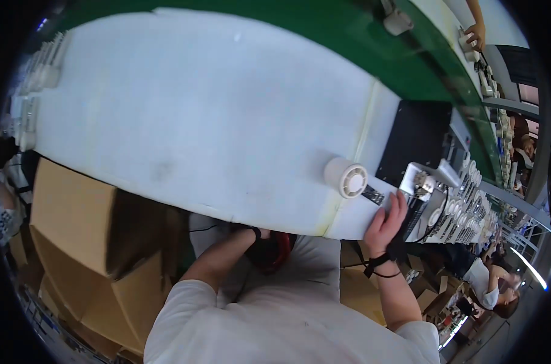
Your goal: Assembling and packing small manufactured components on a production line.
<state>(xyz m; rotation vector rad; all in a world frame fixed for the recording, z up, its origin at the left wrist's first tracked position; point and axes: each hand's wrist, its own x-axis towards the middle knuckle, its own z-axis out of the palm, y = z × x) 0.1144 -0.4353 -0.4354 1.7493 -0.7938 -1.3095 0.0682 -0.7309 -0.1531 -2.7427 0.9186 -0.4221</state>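
My right hand [386,225] lies at the front edge of the white table [215,121], fingers stretched out and nothing visible in them. Its fingertips are beside a silver metal bracket [412,176] with a small mechanism, part of a device with a flat black panel [416,136]. Left of that hand, a short white cylinder [346,177] with a slotted round end lies on the table. My left hand [264,233] is down at the table's front edge above my lap; its fingers are hidden, so I cannot tell what it holds.
Rows of white handled parts [460,212] stand to the right, and more [42,76] at the far left. A green belt [324,33] runs behind the table. An open cardboard box [75,218] stands at lower left. A co-worker's hand [477,35] touches white parts at upper right.
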